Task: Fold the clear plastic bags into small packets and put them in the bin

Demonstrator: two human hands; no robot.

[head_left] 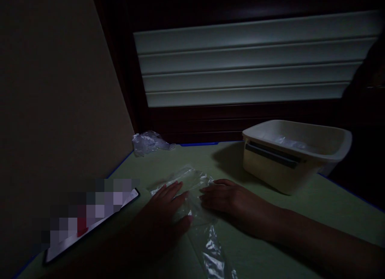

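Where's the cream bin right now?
In the head view, the cream bin stands at the right rear of the green tabletop, beyond the right hand and before the slatted panel.

The clear sheet [212,253] is of thin plastic, wrinkled and glossy. The crumpled bag [148,142] also looks like shiny plastic. The tub [267,168] appears to be of smooth plastic, rather matt. The worktop [252,259] seems smooth and dull; the dark frame [195,124] resembles polished wood.
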